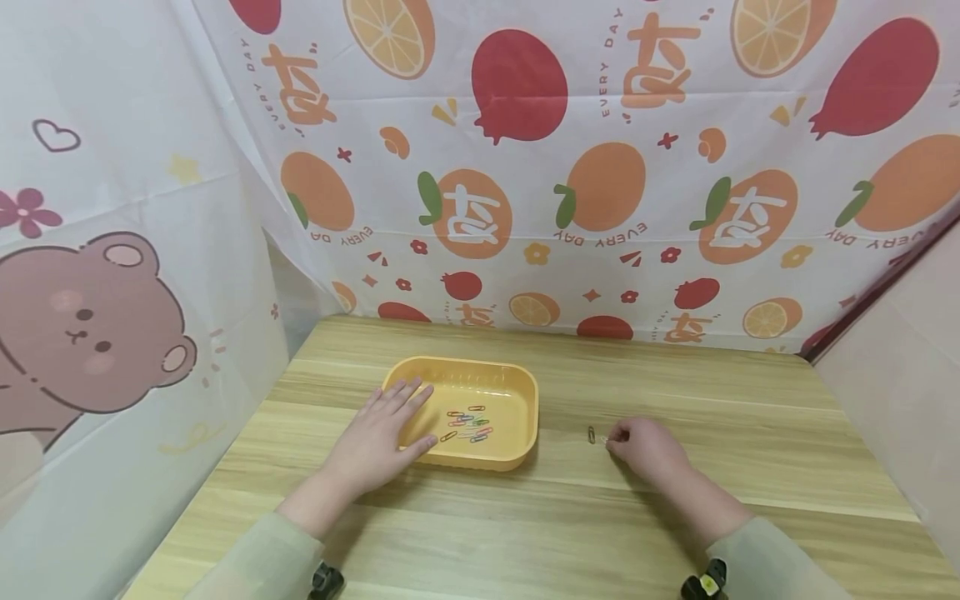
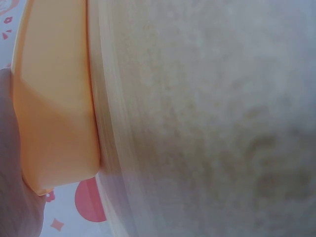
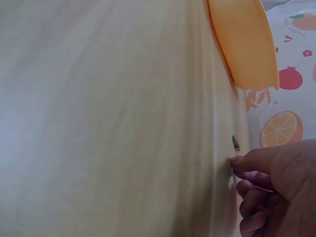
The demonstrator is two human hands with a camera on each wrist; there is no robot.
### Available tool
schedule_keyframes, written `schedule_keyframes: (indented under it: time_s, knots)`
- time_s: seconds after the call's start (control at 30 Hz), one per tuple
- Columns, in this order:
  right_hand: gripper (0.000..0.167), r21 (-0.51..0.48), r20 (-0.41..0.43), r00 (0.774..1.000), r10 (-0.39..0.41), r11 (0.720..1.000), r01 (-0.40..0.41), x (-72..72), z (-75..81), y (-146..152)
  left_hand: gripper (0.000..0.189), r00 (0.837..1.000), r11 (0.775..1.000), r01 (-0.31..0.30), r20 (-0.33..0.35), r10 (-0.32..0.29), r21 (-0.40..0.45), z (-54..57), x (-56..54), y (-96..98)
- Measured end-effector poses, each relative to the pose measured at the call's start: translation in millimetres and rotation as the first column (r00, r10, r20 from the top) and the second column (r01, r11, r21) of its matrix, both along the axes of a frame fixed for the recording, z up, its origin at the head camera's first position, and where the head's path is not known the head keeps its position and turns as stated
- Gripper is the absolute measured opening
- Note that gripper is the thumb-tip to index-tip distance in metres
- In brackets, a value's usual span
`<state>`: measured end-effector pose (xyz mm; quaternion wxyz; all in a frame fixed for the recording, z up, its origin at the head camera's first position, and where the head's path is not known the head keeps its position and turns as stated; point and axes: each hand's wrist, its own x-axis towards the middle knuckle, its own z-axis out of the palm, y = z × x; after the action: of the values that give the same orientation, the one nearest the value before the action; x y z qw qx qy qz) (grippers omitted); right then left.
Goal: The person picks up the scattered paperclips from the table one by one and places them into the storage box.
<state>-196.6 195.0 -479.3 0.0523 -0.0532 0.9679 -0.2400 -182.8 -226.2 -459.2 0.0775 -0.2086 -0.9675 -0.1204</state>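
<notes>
A yellow plastic tray sits on the wooden table, with several coloured paper clips lying inside on its floor. My left hand rests over the tray's left end, fingers spread and fairly straight, the thumb lying across the near rim. To the right of the tray, my right hand has its thumb and index fingertips together at the tabletop, pinching a small pale paper clip that the fingertips partly hide. Just left of it lies a darker paper clip, which looks green and red in the right wrist view.
The table has a light wood-grain top. Behind it hangs a fruit-printed cloth, and a bear-printed cloth hangs on the left. A pale panel stands along the right side.
</notes>
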Motion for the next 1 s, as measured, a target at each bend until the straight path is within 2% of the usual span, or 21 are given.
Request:
schedule_keyframes:
  time_s: [0.37,0.67,1.0]
  knots:
    - [0.015,0.019,0.055,0.997,0.049,0.999,-0.05,-9.5,8.4,-1.0,0.077,1.0,1.0,-0.004,-0.006,0.004,-0.003,-4.3,-1.4,-1.8]
    - [0.014,0.02,0.104,0.994,0.034,0.999,-0.036,-11.0,10.9,-3.3,0.077,1.0,1.0,-0.003,-0.007,0.003,0.004,-4.2,-1.6,-1.2]
    - [0.015,0.045,0.091,0.995,0.052,0.997,-0.056,-11.6,6.6,-2.5,0.076,1.0,1.0,-0.002,-0.011,0.002,-0.001,-3.7,-1.8,-1.3]
